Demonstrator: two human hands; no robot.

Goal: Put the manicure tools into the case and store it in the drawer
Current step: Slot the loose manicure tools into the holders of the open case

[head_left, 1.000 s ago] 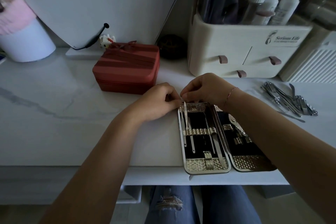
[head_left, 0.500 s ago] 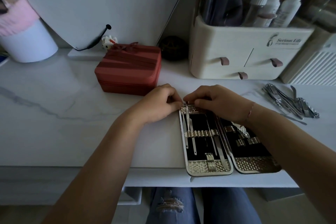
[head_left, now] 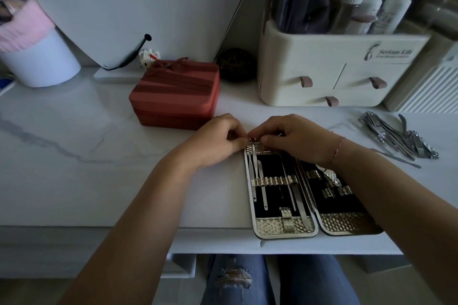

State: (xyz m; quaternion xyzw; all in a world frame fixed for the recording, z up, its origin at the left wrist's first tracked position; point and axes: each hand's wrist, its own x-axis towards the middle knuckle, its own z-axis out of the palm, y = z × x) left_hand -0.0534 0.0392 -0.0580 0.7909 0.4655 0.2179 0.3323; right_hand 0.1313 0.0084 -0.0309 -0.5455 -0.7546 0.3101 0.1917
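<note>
The open manicure case [head_left: 285, 228] lies near the table's front edge, with black lining and gold textured straps. A few thin metal tools [head_left: 259, 176] sit under the strap of its left half. My left hand [head_left: 220, 138] and my right hand [head_left: 295, 138] meet at the top end of that left half. Both sets of fingertips pinch the upper end of a thin metal tool [head_left: 253, 156] there. My right forearm hides part of the right half. A pile of loose manicure tools [head_left: 396, 136] lies on the table to the right.
A red zip box [head_left: 176, 96] stands just behind my left hand. A cream organizer [head_left: 334, 77] with small drawers and bottles is at the back right, and a dark ball [head_left: 236, 64] sits beside it. A white cup [head_left: 39, 62] stands far left. My knees are below the table edge.
My right hand has come down and lies lower over the top end of the case. Both hands stay pinched at the same spot. The case has not moved.
</note>
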